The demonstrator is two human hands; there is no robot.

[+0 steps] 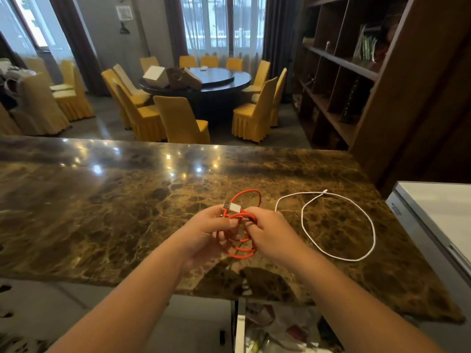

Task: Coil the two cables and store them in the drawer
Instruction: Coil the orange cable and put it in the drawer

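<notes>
- Head view: my left hand (204, 229) and my right hand (267, 229) both have fingers closed on the red cable (238, 220), gathered in loops between them above the marble counter (102, 200).
- Its white plug sticks up by my left thumb.
- White cable (339, 225) lies uncoiled on the counter, just right of my right hand.
- Open drawer (267, 327) sits below the counter edge, holding clutter.

Marble counter (102, 200); round table (204, 82), yellow chairs (178, 118).
</notes>
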